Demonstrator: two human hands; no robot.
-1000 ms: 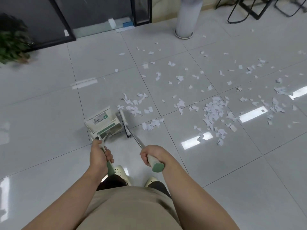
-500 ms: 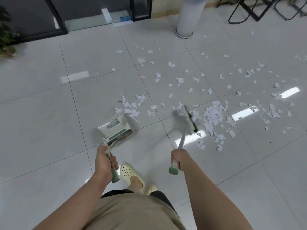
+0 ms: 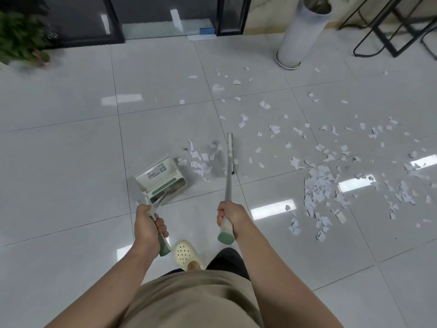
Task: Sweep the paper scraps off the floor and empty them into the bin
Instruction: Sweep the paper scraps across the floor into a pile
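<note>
Hands: left hand [image 3: 147,227] is curled round the dustpan [image 3: 162,177] handle; right hand [image 3: 230,216] is wrapped round the broom [image 3: 229,166] handle near its green end.
Dustpan: set on the floor [image 3: 71,162], mouth toward the broom head; contents cannot be told.
Scraps [image 3: 316,183]: white, torn, scattered rightward; a small cluster lies between dustpan and broom head.
</note>
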